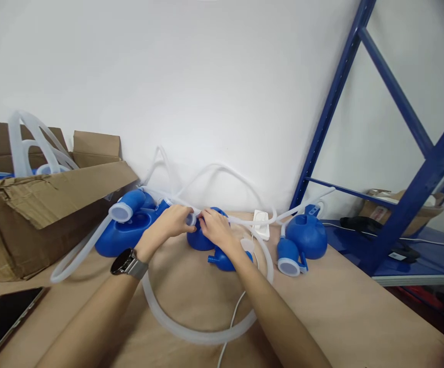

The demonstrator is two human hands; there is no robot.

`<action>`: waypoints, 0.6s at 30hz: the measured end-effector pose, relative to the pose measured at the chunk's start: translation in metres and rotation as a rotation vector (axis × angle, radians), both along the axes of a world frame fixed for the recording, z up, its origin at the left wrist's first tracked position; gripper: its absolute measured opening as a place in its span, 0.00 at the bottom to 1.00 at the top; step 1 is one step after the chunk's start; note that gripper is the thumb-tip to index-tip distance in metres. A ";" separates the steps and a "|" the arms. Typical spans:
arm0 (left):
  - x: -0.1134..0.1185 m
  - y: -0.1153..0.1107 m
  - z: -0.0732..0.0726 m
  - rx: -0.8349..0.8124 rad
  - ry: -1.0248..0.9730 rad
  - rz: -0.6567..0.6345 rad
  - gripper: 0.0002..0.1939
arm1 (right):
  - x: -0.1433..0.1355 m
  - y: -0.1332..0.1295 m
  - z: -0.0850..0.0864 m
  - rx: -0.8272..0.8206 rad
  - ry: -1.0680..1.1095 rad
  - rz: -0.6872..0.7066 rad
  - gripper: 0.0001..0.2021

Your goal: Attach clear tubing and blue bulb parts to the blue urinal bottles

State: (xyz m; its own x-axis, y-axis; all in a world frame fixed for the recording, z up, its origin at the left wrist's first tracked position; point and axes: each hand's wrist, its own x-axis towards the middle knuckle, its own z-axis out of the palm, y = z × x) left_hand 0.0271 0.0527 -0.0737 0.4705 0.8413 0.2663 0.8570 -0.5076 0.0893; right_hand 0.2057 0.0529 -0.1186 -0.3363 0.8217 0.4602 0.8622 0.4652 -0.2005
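Note:
In the head view my left hand (171, 221), wearing a watch on the wrist, curls its fingers around a small piece with a translucent white round rim (191, 220). Right beside it, my right hand (216, 226) has its fingers bent and pinched at the top of a round blue bottle (199, 240). The hands hide most of that bottle's neck. Below my right hand a loose blue spouted piece (224, 260) lies on its side. A long translucent hose (202, 337) loops over the table under both forearms.
Blue bottles with hoses stand left (114, 237) and right (308, 235). A cardboard box (53, 220) holding more hoses is at far left, a phone (5, 322) in front. A white power strip (261, 225) lies near the wall; a blue metal shelf (333, 97) stands right.

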 end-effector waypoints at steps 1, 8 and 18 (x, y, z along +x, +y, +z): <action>-0.005 0.001 0.003 -0.012 0.004 -0.026 0.21 | 0.000 0.000 -0.003 0.009 0.004 0.025 0.11; -0.032 -0.003 0.018 -0.105 0.051 -0.094 0.23 | 0.004 0.002 -0.012 0.023 0.031 0.221 0.17; -0.024 -0.007 0.016 -0.131 0.054 -0.050 0.25 | -0.004 0.016 -0.026 0.118 -0.021 0.233 0.16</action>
